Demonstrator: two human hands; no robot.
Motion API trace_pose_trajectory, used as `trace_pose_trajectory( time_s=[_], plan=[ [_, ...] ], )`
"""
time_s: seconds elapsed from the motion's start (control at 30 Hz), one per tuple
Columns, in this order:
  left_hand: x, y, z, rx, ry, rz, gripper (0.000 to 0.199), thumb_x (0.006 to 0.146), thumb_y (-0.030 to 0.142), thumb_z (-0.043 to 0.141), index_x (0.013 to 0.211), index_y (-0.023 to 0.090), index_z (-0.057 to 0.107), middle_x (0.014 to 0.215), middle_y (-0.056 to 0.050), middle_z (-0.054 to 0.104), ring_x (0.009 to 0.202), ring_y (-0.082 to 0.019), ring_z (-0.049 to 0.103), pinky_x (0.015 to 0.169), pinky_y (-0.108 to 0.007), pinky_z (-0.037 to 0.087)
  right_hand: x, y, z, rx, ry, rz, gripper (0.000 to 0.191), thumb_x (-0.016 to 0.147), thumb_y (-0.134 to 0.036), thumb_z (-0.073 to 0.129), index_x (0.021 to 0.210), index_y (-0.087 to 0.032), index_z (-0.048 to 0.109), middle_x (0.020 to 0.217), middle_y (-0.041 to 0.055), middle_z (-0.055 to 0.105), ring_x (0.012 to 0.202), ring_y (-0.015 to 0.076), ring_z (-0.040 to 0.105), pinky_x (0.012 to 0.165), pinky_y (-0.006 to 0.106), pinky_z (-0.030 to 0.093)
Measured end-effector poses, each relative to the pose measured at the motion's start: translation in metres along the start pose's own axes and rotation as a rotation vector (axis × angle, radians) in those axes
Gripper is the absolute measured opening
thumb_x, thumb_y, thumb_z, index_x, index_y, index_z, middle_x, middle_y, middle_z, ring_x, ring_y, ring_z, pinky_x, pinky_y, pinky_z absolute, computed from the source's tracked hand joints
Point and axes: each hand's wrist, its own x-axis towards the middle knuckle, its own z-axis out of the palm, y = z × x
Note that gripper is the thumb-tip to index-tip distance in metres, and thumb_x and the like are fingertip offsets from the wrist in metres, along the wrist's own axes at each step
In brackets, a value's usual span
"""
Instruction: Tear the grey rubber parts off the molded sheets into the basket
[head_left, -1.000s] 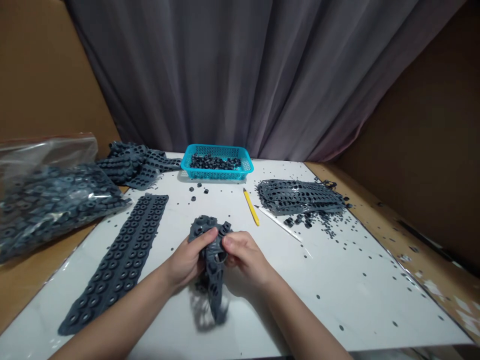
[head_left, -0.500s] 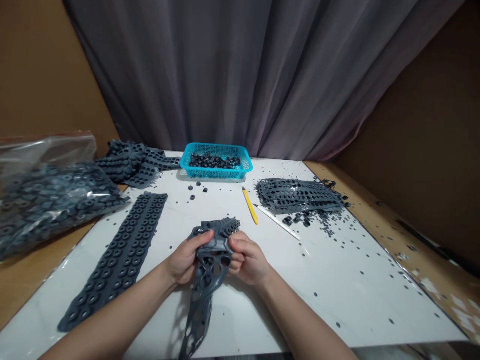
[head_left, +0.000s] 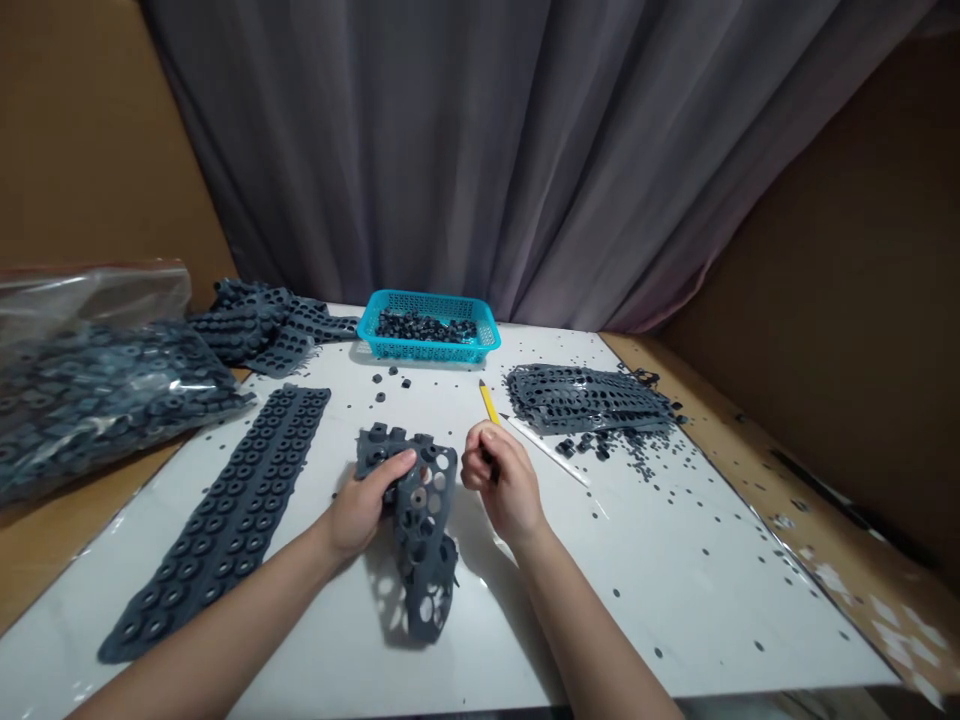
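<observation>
Head view: left hand grips one rubber sheet, right hand beside.

The perforated rubber sheet is dark grey, patterned with round holes; the rubber strip repeats rows of grey rings. The mesh basket is turquoise, the pencil yellow, the desk white, speckled grey.

"What was hidden?"

"The left hand covered part of the perforated rubber sheet."

"What else couldn't be made out?"

"Left of the teal plastic basket, the picture's edge cut off a clear plastic bag. Right of it, dark specks were too small to tell."
</observation>
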Motion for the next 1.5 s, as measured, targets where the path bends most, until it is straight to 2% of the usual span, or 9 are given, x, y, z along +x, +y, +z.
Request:
trace_pose_trajectory(
  time_s=[0.2, 0.33, 0.67, 0.83, 0.97, 1.07, 1.23, 1.37, 1.5],
  plan=[
    [-0.006, 0.001, -0.010, 0.706, -0.086, 0.428, 0.017, 0.076, 0.030, 0.059, 0.082, 0.018, 0.069, 0.085, -0.006, 0.071, 0.085, -0.023, 0.062, 0.083, -0.033, 0.046, -0.011, 0.000, 0.005, -0.669, -0.064, -0.165, 0.022, 0.085, -0.024, 0.042, 0.064, -0.018, 0.041, 0.057, -0.0044, 0.035, 0.054, 0.0090, 0.032, 0.052, 0.023, 0.024],
    [-0.006, 0.001, -0.010, 0.777, -0.154, 0.477, 0.018, 0.077, 0.029, 0.059, 0.087, 0.018, 0.069, 0.094, -0.005, 0.070, 0.093, -0.023, 0.061, 0.090, -0.033, 0.042, -0.015, 0.002, 0.008, -0.837, -0.166, -0.177, 0.035, 0.088, -0.035, 0.043, 0.059, -0.018, 0.034, 0.056, -0.0046, 0.032, 0.054, 0.0089, 0.031, 0.052, 0.024, 0.024],
    [-0.012, 0.006, 0.007, -0.258, -0.227, -0.388, 0.035, 0.062, 0.042, 0.072, 0.056, 0.009, 0.066, 0.053, -0.007, 0.067, 0.048, -0.013, 0.059, 0.048, -0.019, 0.045, -0.015, 0.013, 0.010, 0.257, -0.323, 0.258, 0.040, 0.082, -0.044, 0.056, 0.059, -0.019, 0.034, 0.042, -0.0121, 0.025, 0.032, 0.0013, 0.011, 0.033, 0.015, 0.014],
    [-0.014, 0.011, 0.005, -0.440, -0.198, -0.482, 0.025, 0.071, 0.031, 0.066, 0.059, 0.009, 0.066, 0.056, -0.006, 0.068, 0.047, -0.013, 0.061, 0.046, -0.019, 0.045, -0.012, 0.012, 0.003, 0.535, -0.522, 0.330, 0.042, 0.085, -0.036, 0.051, 0.055, -0.019, 0.027, 0.042, -0.0125, 0.018, 0.029, 0.0012, 0.006, 0.030, 0.012, 0.014],
    [-0.013, 0.011, 0.006, -0.428, -0.106, -0.428, 0.021, 0.073, 0.029, 0.065, 0.060, 0.011, 0.066, 0.057, -0.004, 0.068, 0.047, -0.010, 0.059, 0.046, -0.017, 0.046, -0.007, 0.005, -0.001, 0.662, -0.499, 0.274, 0.040, 0.085, -0.033, 0.048, 0.055, -0.020, 0.025, 0.043, -0.0113, 0.017, 0.031, 0.0034, 0.004, 0.029, 0.014, 0.012],
    [-0.013, 0.008, 0.002, -0.206, -0.057, -0.223, 0.023, 0.068, 0.036, 0.070, 0.063, 0.013, 0.067, 0.057, -0.002, 0.067, 0.052, -0.012, 0.060, 0.053, -0.020, 0.049, -0.005, -0.002, -0.003, 0.451, -0.397, 0.223, 0.036, 0.085, -0.036, 0.048, 0.057, -0.020, 0.032, 0.046, -0.0104, 0.021, 0.034, 0.0043, 0.009, 0.033, 0.016, 0.015],
    [-0.012, 0.008, -0.007, 0.509, -0.145, 0.231, 0.025, 0.078, 0.037, 0.059, 0.085, 0.016, 0.070, 0.086, -0.006, 0.072, 0.087, -0.022, 0.063, 0.084, -0.031, 0.048, -0.009, -0.009, -0.005, -0.366, -0.113, -0.014, 0.032, 0.087, -0.042, 0.047, 0.067, -0.017, 0.046, 0.052, -0.0069, 0.031, 0.046, 0.0067, 0.026, 0.043, 0.020, 0.020],
    [-0.012, 0.009, -0.007, 0.910, -0.192, 0.491, 0.028, 0.079, 0.031, 0.055, 0.100, 0.016, 0.064, 0.104, -0.010, 0.068, 0.100, -0.026, 0.059, 0.094, -0.038, 0.042, -0.014, -0.011, 0.001, -0.876, -0.141, -0.193, 0.029, 0.091, -0.037, 0.039, 0.070, -0.018, 0.044, 0.060, -0.0038, 0.040, 0.056, 0.0093, 0.037, 0.054, 0.023, 0.028],
    [-0.014, 0.008, -0.010, 1.064, -0.240, 0.511, 0.036, 0.078, 0.034, 0.056, 0.109, 0.017, 0.060, 0.112, -0.011, 0.065, 0.107, -0.029, 0.056, 0.099, -0.043, 0.036, -0.017, -0.010, 0.004, -1.082, -0.230, -0.200, 0.027, 0.093, -0.031, 0.036, 0.068, -0.019, 0.035, 0.061, -0.0040, 0.041, 0.056, 0.0099, 0.039, 0.055, 0.023, 0.027]
  ],
)
